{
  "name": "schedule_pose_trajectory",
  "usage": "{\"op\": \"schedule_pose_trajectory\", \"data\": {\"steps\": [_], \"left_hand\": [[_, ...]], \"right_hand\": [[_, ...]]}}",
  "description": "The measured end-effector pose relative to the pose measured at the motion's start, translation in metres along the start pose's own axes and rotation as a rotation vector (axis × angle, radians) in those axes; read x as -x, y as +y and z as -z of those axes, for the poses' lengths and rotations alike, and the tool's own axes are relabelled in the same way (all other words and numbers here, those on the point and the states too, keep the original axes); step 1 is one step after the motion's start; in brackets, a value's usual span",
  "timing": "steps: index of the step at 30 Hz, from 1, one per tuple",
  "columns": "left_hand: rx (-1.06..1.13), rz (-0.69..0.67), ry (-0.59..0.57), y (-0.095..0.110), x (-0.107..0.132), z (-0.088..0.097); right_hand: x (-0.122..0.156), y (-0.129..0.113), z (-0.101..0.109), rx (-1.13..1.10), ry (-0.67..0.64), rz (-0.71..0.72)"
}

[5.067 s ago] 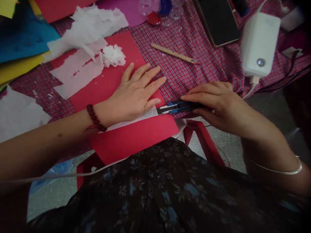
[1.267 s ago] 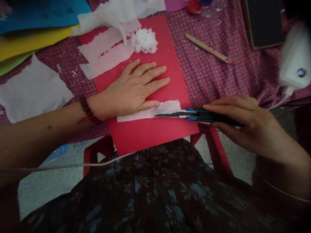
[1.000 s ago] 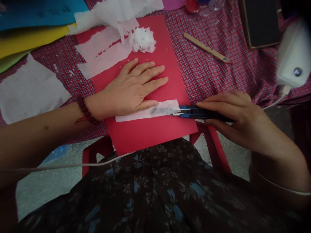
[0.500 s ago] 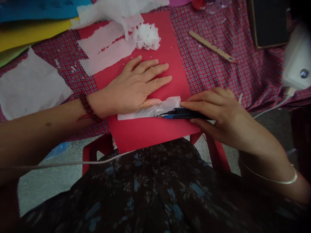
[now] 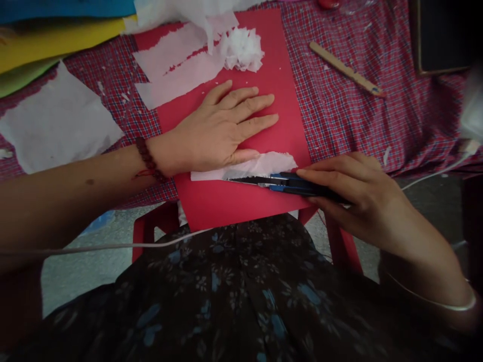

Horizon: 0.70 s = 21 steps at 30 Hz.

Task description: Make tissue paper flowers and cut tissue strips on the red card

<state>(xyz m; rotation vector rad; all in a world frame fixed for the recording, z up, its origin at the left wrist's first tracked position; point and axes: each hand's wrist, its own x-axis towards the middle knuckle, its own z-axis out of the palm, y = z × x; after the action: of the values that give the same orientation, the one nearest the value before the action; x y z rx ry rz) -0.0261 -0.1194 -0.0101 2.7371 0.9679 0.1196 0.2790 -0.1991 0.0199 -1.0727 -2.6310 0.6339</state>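
My left hand (image 5: 222,130) lies flat, fingers stretched out, on a red sheet of paper (image 5: 241,201) and pins the upper edge of a white tissue strip (image 5: 271,163). My right hand (image 5: 350,193) is closed round a blue and black utility knife (image 5: 290,183). Its bare blade lies along the lower edge of the strip, pointing left. The red sheet hangs over the near edge of the table. Two more torn tissue strips (image 5: 177,80) and a white tissue flower (image 5: 243,48) lie at the far end of the red sheet.
A red checked cloth (image 5: 339,110) covers the table. On it lie a wooden stick (image 5: 345,70) at the right, a white tissue sheet (image 5: 56,120) at the left and yellow paper (image 5: 56,40) at the far left. A dark tablet (image 5: 441,35) and a white box (image 5: 473,110) sit far right.
The knife has drawn back to the right along the strip's lower edge, baring more of the blade. My left hand has stayed flat on the strip.
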Motion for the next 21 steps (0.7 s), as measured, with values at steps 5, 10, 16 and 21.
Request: {"op": "schedule_pose_trajectory", "data": {"steps": [5, 10, 16, 21], "left_hand": [[0.212, 0.013, 0.011, -0.011, 0.009, 0.017], [0.073, -0.013, -0.038, -0.024, 0.036, 0.019], [0.035, 0.005, -0.050, -0.027, 0.045, 0.007], [0.000, -0.029, -0.013, -0.026, 0.044, 0.009]], "right_hand": [[-0.003, 0.002, -0.001, -0.003, 0.012, 0.026], [-0.003, 0.005, -0.003, 0.023, 0.051, 0.095], [-0.009, 0.004, -0.002, 0.033, 0.053, 0.099], [-0.021, 0.000, -0.002, 0.049, 0.030, 0.109]]}}
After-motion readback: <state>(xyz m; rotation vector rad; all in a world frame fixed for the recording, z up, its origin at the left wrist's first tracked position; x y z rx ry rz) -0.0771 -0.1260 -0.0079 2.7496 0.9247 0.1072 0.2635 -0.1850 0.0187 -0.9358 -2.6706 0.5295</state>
